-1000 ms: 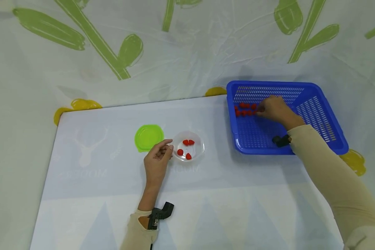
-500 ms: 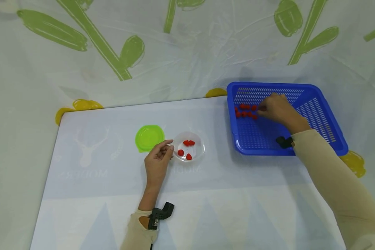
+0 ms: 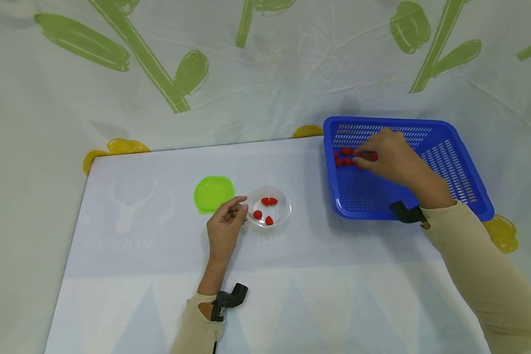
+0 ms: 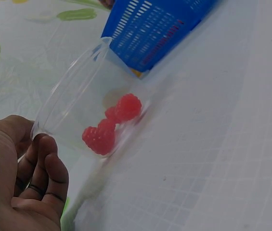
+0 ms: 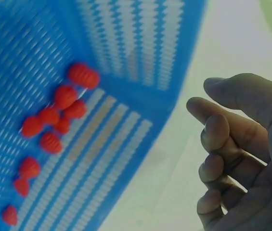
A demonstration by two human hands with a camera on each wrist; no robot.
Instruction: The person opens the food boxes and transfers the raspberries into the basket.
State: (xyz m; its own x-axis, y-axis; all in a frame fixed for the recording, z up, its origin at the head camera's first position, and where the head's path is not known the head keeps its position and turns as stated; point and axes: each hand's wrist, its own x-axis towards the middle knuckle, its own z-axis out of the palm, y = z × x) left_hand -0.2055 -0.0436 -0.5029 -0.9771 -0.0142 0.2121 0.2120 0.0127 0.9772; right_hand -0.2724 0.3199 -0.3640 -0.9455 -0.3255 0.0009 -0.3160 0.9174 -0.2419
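Note:
My left hand (image 3: 223,231) pinches the near-left rim of a clear plastic bowl (image 4: 71,91) standing on the table. Several red, bumpy berries (image 4: 99,137) lie at the bottom of that bowl. To the right, my right hand (image 3: 391,157) is over a blue perforated basket (image 3: 349,209), its thumb and forefinger apart above more red berries (image 5: 49,115). Nothing shows between the fingers (image 5: 216,132) of this hand in the right wrist view. In the head view the hand covers part of the berry group along the basket's left side.
A bright green lid (image 3: 212,194) with a small tab lies flat to the left of the bowl. The white table (image 3: 327,305) has faint printed patterns and meets a leaf-printed sheet (image 3: 292,73) behind. Each wrist wears a black camera mount (image 3: 230,297).
My right hand has shifted slightly left above the basket's berries, and its thumb and forefinger have parted. The left hand stays at the bowl.

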